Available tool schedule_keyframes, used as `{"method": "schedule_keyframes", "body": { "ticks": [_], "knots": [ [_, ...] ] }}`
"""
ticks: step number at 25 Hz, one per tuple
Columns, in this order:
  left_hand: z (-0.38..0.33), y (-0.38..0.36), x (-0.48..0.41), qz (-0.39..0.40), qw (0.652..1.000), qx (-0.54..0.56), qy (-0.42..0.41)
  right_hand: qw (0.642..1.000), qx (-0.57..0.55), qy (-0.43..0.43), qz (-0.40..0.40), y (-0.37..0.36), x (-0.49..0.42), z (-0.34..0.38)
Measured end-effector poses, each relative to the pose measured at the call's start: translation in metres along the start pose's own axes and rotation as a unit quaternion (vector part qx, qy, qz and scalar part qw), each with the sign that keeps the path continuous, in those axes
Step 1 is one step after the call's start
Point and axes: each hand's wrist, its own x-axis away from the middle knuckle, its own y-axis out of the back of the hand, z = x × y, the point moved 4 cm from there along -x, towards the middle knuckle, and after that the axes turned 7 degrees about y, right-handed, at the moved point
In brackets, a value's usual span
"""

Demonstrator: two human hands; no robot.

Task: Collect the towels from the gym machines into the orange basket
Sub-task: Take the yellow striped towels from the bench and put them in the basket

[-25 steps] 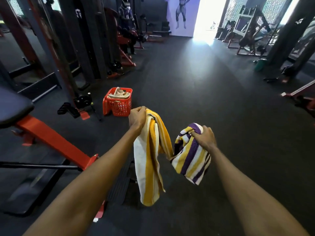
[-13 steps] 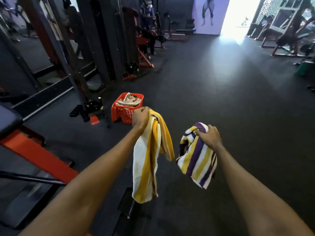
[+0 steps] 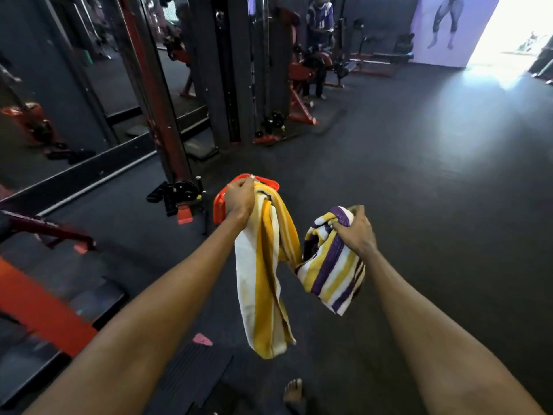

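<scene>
At centre frame, the left hand (image 3: 239, 200) is fisted round the bunched top of the yellow-and-white towel (image 3: 261, 283), which hangs free below it. The right hand (image 3: 356, 232) is clenched on the balled purple-striped towel (image 3: 330, 272), just beside the first; the cloths appear to touch. The orange basket (image 3: 219, 206) sits on the floor (image 3: 419, 205), now directly behind the left hand and mostly hidden. One second ago it lay well ahead and to the left. Judgement: the person has closed on the basket, but neither towel is in it yet. Next step is probably to carry both over the rim and release.
</scene>
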Motion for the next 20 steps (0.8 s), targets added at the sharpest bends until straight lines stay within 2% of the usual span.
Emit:
{"method": "schedule_keyframes", "body": {
  "ticks": [4, 7, 11, 20],
  "knots": [
    [-0.018, -0.043, -0.098, -0.024, 0.999, -0.019, 0.034, 0.998, 0.025, 0.011, 0.061, -0.021, -0.116, -0.001],
    [-0.028, -0.064, -0.158, -0.068, 0.996, -0.039, 0.053, 0.997, 0.029, 0.018, 0.075, -0.027, -0.193, 0.003],
    [-0.037, -0.089, -0.229, -0.085, 0.992, -0.060, 0.065, 0.994, 0.029, 0.027, 0.104, -0.049, -0.286, 0.001],
    [-0.045, -0.143, -0.399, -0.158, 0.979, -0.056, 0.113, 0.981, 0.017, 0.081, 0.176, -0.129, -0.523, 0.029]
  ]
}}
